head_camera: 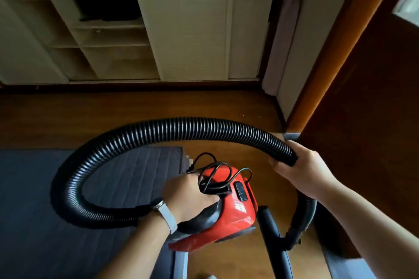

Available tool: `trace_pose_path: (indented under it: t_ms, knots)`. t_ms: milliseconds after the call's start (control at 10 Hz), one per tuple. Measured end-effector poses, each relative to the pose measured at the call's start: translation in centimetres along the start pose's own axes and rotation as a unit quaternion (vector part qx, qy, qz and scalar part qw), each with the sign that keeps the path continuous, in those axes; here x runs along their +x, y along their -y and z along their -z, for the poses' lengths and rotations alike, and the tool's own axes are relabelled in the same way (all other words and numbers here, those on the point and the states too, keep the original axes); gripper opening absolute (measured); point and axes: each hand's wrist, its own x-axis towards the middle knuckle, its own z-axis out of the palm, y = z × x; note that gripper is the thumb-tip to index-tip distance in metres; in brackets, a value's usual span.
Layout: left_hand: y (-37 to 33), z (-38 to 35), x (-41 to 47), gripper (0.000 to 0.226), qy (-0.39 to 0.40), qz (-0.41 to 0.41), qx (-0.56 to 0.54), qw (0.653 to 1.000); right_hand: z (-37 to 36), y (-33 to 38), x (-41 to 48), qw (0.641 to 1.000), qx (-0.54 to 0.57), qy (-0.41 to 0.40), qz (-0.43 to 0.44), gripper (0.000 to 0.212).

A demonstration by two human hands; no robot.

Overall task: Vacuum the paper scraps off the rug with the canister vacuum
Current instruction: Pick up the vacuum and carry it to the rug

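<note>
Currently the left hand point(189, 197) is closed around the black carry handle on top of the red canister vacuum point(229, 206), with a loose loop of black power cord point(217, 176) bunched under the fingers. A pale watch strap point(166, 215) sits on that wrist. The canister is over the wood floor point(113, 115), just beside the right edge of the dark blue quilted rug point(68, 188); whether it rests on the floor or is lifted cannot be told. The right hand point(299, 167) is wrapped around the black ribbed hose point(158, 129) near its far end. From that grip the hose arcs up and left, curves over the rug, and runs back under the left forearm toward the canister. Below the right forearm a grey-black tube section point(303, 222) continues down to a dark fitting. Paper scraps cannot be made out on the rug. Shelving point(108, 36) and a pale cabinet panel point(186, 18) stand beyond the floor; a brown door point(367, 97) is at right.
</note>
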Motion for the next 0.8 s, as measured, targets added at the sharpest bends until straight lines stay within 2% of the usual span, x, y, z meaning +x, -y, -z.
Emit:
trace_pose_path:
  t_ms: [200, 300, 400, 500, 600, 700, 800]
  knots:
    - [0.6, 2.6, 8.7, 0.027, 0.025, -0.034, 0.004, 0.999, -0.7, 0.7, 7.6, 0.999, 0.019, -0.033, 0.009, 0.024]
    - [-0.1, 3.2, 12.0, 0.027, 0.028, -0.045, 0.018, 0.998, -1.0, 0.1, 11.8, 0.999, 0.027, -0.015, 0.020, 0.022]
    - [-0.6, 3.7, 16.2, 0.024, 0.024, -0.030, -0.004, 0.999, -1.3, -0.5, 17.1, 0.998, 0.054, 0.008, 0.020, 0.025]
    - [-1.5, 4.1, 20.6, 0.033, 0.017, 0.010, -0.029, 0.999, -1.9, -1.6, 23.2, 0.995, 0.086, 0.018, 0.037, 0.033]
    - [-3.0, 5.0, 25.2, 0.043, 0.006, 0.040, -0.025, 0.999, -1.5, -2.3, 29.3, 0.993, 0.102, 0.039, 0.047, 0.031]
    - [-5.4, 6.9, 29.5, 0.037, 0.018, 0.075, -0.023, 0.997, -0.4, -3.0, 35.2, 0.993, 0.093, 0.054, 0.045, 0.027]
    - [-8.0, 8.4, 34.0, 0.031, 0.000, 0.081, -0.084, 0.993, 1.1, -3.3, 41.0, 0.993, 0.092, 0.054, 0.047, 0.026]
